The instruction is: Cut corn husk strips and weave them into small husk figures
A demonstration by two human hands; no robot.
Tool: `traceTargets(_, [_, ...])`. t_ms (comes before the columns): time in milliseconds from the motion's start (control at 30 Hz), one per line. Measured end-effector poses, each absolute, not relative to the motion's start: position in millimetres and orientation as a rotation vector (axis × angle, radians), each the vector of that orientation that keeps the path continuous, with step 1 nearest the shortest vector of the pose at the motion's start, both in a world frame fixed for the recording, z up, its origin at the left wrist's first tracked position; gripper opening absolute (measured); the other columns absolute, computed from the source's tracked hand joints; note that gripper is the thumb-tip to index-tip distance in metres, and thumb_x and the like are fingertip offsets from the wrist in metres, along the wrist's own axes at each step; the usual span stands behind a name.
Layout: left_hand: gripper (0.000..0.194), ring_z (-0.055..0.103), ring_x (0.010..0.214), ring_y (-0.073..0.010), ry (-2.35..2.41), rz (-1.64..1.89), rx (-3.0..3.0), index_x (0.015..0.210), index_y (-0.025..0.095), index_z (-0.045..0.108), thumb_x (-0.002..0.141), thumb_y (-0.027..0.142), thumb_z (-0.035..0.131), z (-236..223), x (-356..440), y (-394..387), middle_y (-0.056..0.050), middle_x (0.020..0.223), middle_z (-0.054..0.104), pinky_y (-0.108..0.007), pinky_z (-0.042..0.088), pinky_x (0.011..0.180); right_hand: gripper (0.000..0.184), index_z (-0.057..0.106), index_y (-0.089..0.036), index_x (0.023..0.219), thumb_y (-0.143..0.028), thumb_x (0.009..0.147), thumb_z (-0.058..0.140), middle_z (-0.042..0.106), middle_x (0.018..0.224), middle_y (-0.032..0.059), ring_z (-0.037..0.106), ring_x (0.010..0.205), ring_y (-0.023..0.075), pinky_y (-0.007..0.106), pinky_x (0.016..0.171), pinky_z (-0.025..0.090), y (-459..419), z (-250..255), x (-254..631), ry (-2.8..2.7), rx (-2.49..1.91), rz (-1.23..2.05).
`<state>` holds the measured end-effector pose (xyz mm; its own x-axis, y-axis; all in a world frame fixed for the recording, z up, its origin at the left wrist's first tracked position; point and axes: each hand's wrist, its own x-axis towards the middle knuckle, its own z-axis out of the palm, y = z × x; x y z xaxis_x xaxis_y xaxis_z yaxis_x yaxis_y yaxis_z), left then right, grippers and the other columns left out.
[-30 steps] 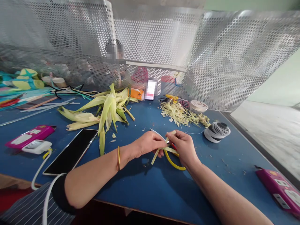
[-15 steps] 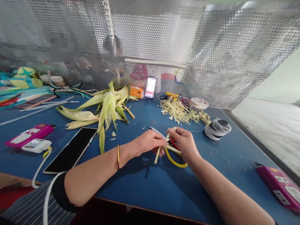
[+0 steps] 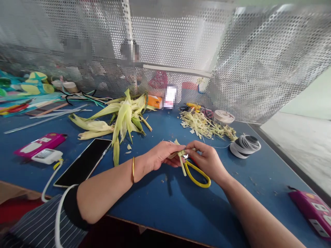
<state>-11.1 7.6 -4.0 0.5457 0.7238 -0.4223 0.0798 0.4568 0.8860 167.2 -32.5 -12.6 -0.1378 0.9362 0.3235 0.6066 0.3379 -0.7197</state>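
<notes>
At the far left of the blue flat bench [image 3: 144, 210] lies a magenta power strip with pale panels [image 3: 41, 144], and just beside it a small white device with a screen [image 3: 48, 156]. Next is a black flat rectangular phone [image 3: 82, 163] with pale edge. Behind the phone and a little to the right there is a pile of yellow-green corn husks [image 3: 124, 115]. Then comes the left hand [image 3: 163, 154], which pinches a pale green, narrow strip of husk [image 3: 182, 166] between thumb and fingers; the strip is in front of the person, between both hands, with one end hanging down. Under it are scissors with yellow looped handle [image 3: 200, 181]. The right hand [image 3: 207, 159] has its fingertips brought together at the strip, pinching it too. Behind this hand is a heap of pale shredded fibres [image 3: 196, 123]. Farther right stands a tilted spool of white and black thread [image 3: 245, 146], and at the right edge another magenta power strip [image 3: 311, 210].
</notes>
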Motion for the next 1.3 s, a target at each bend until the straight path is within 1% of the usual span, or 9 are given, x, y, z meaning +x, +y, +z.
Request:
traceTargets(167, [0.048,0.062,0.053,-0.014,0.903,0.412,1.0,0.078,0.013,0.069,0.062,0.057,0.08,-7.2,-12.6,9.6,-0.003,0.065,0.068,-0.03,0.052,0.061,0.015,0.065,-0.022,0.078,-0.03,0.087,0.057,0.067,0.071,-0.0005,0.059,0.066,0.0151,0.025,0.063,0.045,-30.8,-14.5,168.2,-1.829,-1.333,0.603])
traceTargets(267, [0.045,0.063,0.053,-0.0144,0.882,0.353,0.946,0.078,0.013,0.068,0.069,0.057,0.075,-8.3,-11.9,9.9,-0.004,0.066,0.069,-0.029,0.053,0.057,0.015,0.066,-0.022,0.078,-0.029,0.088,0.057,0.067,0.071,-0.0001,0.06,0.067,0.015,0.026,0.065,0.046,-30.3,-14.0,168.8,-1.849,-1.292,0.57])
traceTargets(367, [0.035,0.062,0.053,-0.0126,0.837,0.342,0.883,0.083,0.013,0.069,0.08,0.048,0.068,-9.9,-11.0,10.5,-0.005,0.07,0.071,-0.028,0.053,0.057,0.015,0.068,-0.022,0.081,-0.03,0.088,0.058,0.068,0.074,0.0006,0.062,0.07,0.0153,0.026,0.068,0.047,-29.4,-11.9,170.8,-1.863,-1.245,0.604])
traceTargets(467, [0.027,0.061,0.053,-0.0119,0.836,0.376,0.859,0.086,0.013,0.07,0.084,0.04,0.066,-10.4,-10.9,11.0,-0.004,0.07,0.071,-0.027,0.052,0.058,0.013,0.069,-0.021,0.086,-0.032,0.085,0.062,0.07,0.078,0.0011,0.062,0.073,0.0159,0.027,0.069,0.048,-27.9,-10.3,173.2,-1.818,-1.224,0.751])
traceTargets(600, [0.026,0.061,0.057,-0.0124,0.835,0.413,0.898,0.083,0.013,0.07,0.08,0.039,0.069,-8.4,-11.3,9.9,-0.005,0.069,0.07,-0.027,0.052,0.062,0.014,0.067,-0.02,0.078,-0.034,0.082,0.064,0.068,0.069,0.0003,0.06,0.065,0.0152,0.027,0.062,0.047,-27.1,-13.1,172.4,-1.68,-1.244,0.856])
traceTargets(833, [0.023,0.063,0.059,-0.0134,0.807,0.44,1.019,0.077,0.013,0.069,0.076,0.036,0.068,-5.0,-11.0,7.9,-0.005,0.066,0.069,-0.028,0.052,0.065,0.018,0.067,-0.019,0.072,-0.034,0.081,0.063,0.061,0.058,-0.0013,0.053,0.055,0.0134,0.025,0.054,0.041,-27.1,-15.0,171.6,-1.594,-1.4,0.713])
traceTargets(1033, [0.025,0.064,0.058,-0.0146,0.824,0.412,1.077,0.077,0.013,0.069,0.072,0.037,0.071,-6.0,-12.4,8.6,-0.007,0.066,0.07,-0.031,0.052,0.067,0.019,0.066,-0.019,0.071,-0.037,0.078,0.063,0.061,0.057,-0.0014,0.054,0.055,0.0141,0.026,0.055,0.041,-25.4,-13.7,173.4,-1.554,-1.464,0.743])
traceTargets(1167, [0.024,0.063,0.056,-0.0139,0.812,0.396,1.11,0.077,0.013,0.069,0.072,0.036,0.072,-4.7,-13.9,9.4,-0.005,0.065,0.07,-0.03,0.052,0.065,0.02,0.066,-0.02,0.07,-0.037,0.078,0.063,0.061,0.057,-0.0013,0.055,0.055,0.0143,0.026,0.056,0.042,-25.2,-15.6,173.2,-1.529,-1.462,0.757])
traceTargets(1300, [0.022,0.06,0.051,-0.0126,0.84,0.385,1.134,0.074,0.013,0.069,0.073,0.035,0.072,-1.3,-13.5,8.0,-0.003,0.059,0.067,-0.028,0.05,0.06,0.02,0.066,-0.02,0.071,-0.038,0.079,0.063,0.061,0.057,-0.0014,0.054,0.055,0.0146,0.027,0.055,0.041,-24.7,-18.3,173.0,-1.516,-1.488,0.733])
